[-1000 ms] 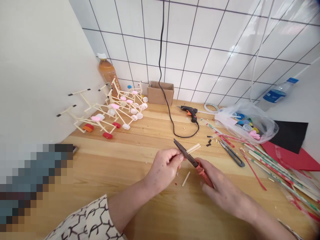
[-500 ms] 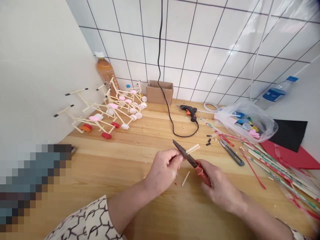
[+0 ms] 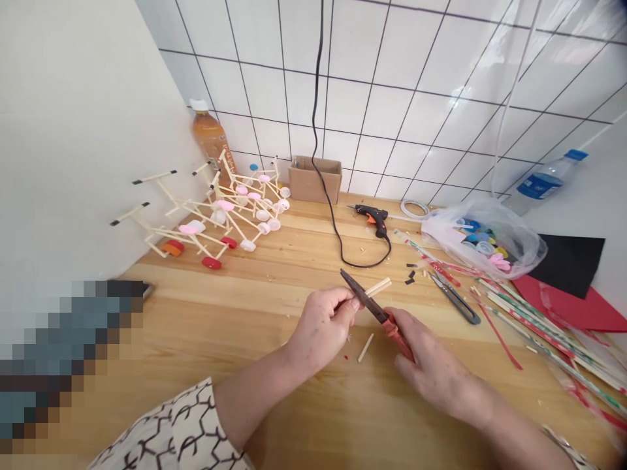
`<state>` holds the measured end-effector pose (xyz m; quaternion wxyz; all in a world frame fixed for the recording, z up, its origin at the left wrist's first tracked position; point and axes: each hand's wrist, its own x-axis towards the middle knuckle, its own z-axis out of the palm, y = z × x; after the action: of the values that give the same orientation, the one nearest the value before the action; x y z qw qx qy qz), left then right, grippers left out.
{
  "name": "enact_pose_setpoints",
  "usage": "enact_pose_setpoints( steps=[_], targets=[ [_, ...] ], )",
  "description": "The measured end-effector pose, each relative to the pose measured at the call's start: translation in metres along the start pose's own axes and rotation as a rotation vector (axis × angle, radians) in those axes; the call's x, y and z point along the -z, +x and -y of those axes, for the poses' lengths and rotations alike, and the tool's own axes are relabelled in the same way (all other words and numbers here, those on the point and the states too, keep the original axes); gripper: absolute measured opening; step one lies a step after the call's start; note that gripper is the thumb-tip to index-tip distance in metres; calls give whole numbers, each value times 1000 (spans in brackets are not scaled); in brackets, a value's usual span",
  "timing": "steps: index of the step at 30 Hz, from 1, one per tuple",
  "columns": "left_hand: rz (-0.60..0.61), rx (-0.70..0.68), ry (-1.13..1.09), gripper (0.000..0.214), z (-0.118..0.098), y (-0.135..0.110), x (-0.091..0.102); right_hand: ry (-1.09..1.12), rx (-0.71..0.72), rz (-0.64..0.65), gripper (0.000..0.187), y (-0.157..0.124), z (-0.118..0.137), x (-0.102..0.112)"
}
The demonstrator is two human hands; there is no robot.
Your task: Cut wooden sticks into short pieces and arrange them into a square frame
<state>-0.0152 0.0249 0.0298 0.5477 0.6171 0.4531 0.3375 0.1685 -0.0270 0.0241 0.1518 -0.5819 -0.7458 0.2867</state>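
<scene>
We record, left to right: a heap of assembled pale wooden stick frames [image 3: 196, 232] with red bottle-cap wheels [image 3: 211, 263], at the back of a honey-coloured wooden tabletop [image 3: 245, 313]; a left hand [image 3: 323, 329] curled shut on a short pale wooden stick [image 3: 378, 287]; a short cut stick piece [image 3: 365, 347] lying loose below; long black-bladed, red-handled scissors [image 3: 365, 297] gripped firmly in a right hand [image 3: 435, 365]; and red-and-green striped sticks [image 3: 533, 333] at far right. The frames look built and the striped sticks appear unused, but we cannot tell whether the blades are on the stick, as the left fingers crowd that spot, and the right hand hides the scissor handles' ends.
</scene>
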Motion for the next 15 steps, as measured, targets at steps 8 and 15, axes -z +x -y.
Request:
enact_pose_setpoints(
  steps=[8, 15],
  targets=[
    [-66, 28, 26, 30, -1, 4, 6, -9, -21, 58, 64, -8, -3, 4],
    [-148, 65, -75, 27, 14, 17, 14, 102, -106, 59, 48, -9, -11, 26]
  ],
)
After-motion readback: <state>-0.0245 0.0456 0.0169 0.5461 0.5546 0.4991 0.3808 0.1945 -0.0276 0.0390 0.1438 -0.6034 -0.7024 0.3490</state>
